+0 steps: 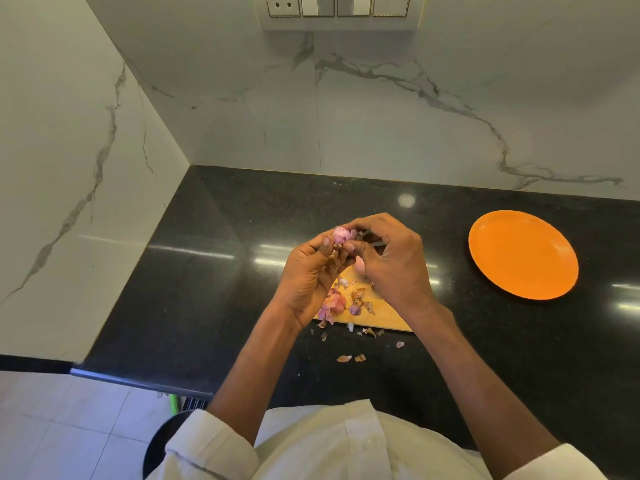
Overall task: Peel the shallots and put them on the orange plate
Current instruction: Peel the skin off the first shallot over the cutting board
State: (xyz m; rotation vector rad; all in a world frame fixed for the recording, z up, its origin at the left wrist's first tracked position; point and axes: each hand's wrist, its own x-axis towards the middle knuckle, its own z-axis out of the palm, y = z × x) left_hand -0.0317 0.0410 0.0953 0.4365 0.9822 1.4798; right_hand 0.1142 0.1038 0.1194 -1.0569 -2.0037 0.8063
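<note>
From the head view, a pink shallot [341,234] is gripped by the left hand [311,271] above the wooden board [375,311], and is pinched at its top by the right hand [391,258]. Skins [358,299] are scattered at 6 o'clock; the orange plate [523,254] is seen well apart at 3 o'clock.

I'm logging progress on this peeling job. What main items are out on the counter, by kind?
Orange plate, nothing on it: 1
Wooden cutting board: 1
Shallot held in both hands: 1
Loose skin scraps: too many to count
Total: 3, scraps excluded
</note>
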